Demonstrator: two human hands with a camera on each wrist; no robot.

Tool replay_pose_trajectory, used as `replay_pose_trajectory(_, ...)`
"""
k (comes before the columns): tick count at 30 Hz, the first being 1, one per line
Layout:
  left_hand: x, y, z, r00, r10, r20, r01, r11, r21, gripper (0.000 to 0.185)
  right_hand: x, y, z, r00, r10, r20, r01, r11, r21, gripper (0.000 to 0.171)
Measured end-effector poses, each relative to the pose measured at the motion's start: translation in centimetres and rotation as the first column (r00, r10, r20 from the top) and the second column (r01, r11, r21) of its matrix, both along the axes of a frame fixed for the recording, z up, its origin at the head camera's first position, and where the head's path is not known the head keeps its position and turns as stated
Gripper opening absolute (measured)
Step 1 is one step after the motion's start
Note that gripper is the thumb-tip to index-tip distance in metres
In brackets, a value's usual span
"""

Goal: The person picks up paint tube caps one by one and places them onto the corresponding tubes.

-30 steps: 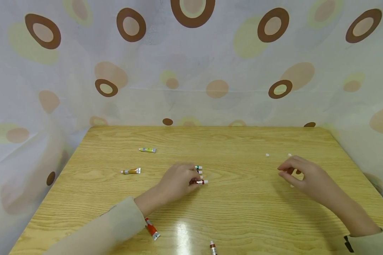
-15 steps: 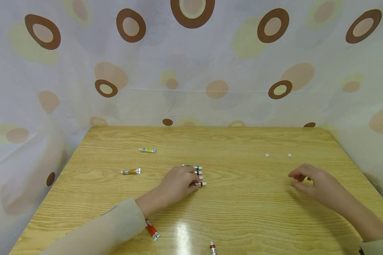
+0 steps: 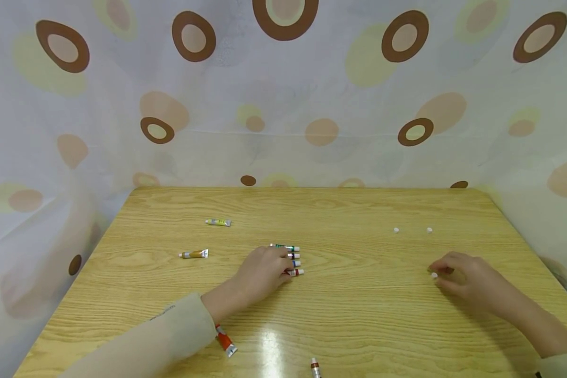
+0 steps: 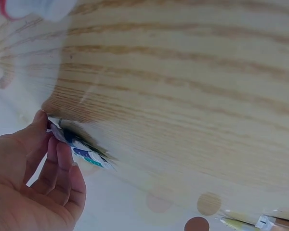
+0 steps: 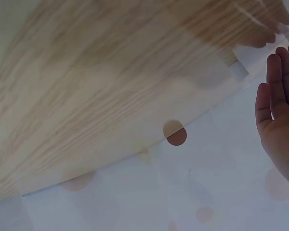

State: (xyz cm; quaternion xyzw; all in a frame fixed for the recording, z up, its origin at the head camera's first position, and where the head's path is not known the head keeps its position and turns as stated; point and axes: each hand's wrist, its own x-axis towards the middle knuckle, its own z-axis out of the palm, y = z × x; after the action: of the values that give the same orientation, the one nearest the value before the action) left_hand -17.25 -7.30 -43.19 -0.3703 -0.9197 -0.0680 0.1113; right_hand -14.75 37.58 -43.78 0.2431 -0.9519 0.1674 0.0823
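In the head view, a person's left hand (image 3: pixel 263 273) lies over four small tubes set side by side on the wood-grain tabletop (image 3: pixel 354 315). Their white caps point right: a green-banded tube (image 3: pixel 285 248) is farthest back, then a dark-banded tube (image 3: pixel 293 256), a blue-banded tube (image 3: pixel 296 264) and, nearest, a dark red tube (image 3: pixel 295 272), on which the left thumb and fingers are clamped. Printing shows on the green-banded tube, too small to read. To the left lie a yellow-green tube (image 3: pixel 218 222), its lettering equally unreadable, and an ochre tube (image 3: pixel 193 254). An orange-red tube (image 3: pixel 226 341) is partly under the left sleeve (image 3: pixel 175 331), and a brown-banded tube (image 3: pixel 315 367) is cut by the bottom edge. The right hand (image 3: pixel 474 281) bends its fingers and thumb around a small white piece (image 3: pixel 434 275); whether they pinch it I cannot tell. Two more white pieces (image 3: pixel 413 230) lie farther back. Behind hangs a sheet (image 3: pixel 283 79) printed with circles.

In the left wrist view, the thumb and fingers meet at the tube ends; purple and green label patches show, their writing illegible. At lower right, one tube carries a white label with a blurred dark mark.

In the right wrist view, the right fingers stand at the edge, their tips partly cut off.
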Motion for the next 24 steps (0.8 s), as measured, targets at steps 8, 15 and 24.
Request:
replay_pose_trajectory(8,-0.1,-0.09,-0.38,0.999,-0.004,-0.051,0.003,1.0,-0.021,0.012,-0.19,-0.12,-0.48,1.0,0.002,0.007,-0.002,1.0,0.026,0.024)
replay_pose_trajectory(15,0.01,-0.12,-0.36,0.999,0.001,-0.041,-0.002,1.0,-0.027,0.011,-0.17,-0.31,-0.53,0.999,-0.005,0.046,0.003,1.0,0.028,0.02)
replay_pose_trajectory(24,0.16,-0.09,-0.41,0.999,0.029,-0.035,-0.031,0.998,-0.051,0.01,-0.15,-0.3,-0.54,0.997,-0.02,0.079,0.018,1.0,0.02,0.018)
